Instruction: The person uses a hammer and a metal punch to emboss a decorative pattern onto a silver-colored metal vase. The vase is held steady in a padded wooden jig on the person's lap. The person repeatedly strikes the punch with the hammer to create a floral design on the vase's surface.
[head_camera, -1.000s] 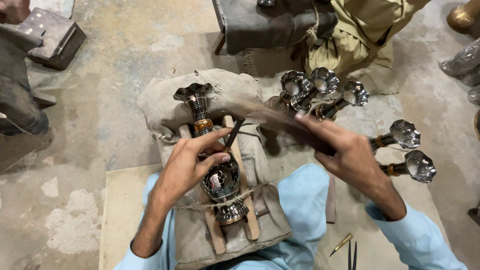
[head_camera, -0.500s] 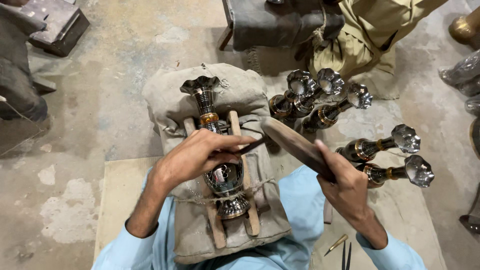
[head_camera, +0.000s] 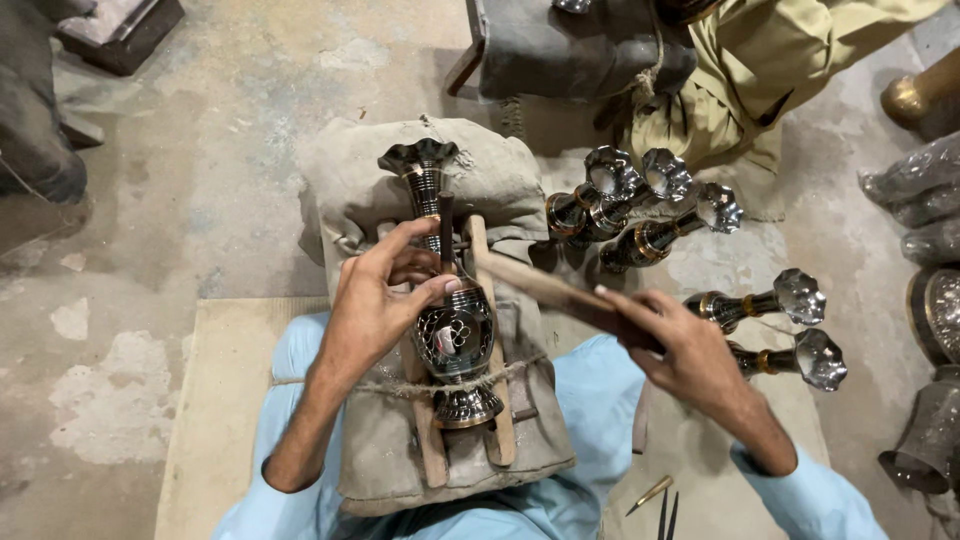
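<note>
A dark engraved metal vase lies on its side between two wooden slats on a padded cloth cushion across my lap, tied down with a cord. My left hand pinches a thin dark chisel standing upright on the vase's shoulder. My right hand grips a flat wooden stick whose far end reaches the chisel, just right of the vase's neck.
Several similar metal vases lie on the concrete floor to the right, two more beside my right hand. Thin metal tools lie near my right knee. Another person in olive clothes sits ahead. More metalware stands at the right edge.
My left hand has set the chisel upright on the vase. My right hand has swung the wooden stick down and left toward the chisel.
</note>
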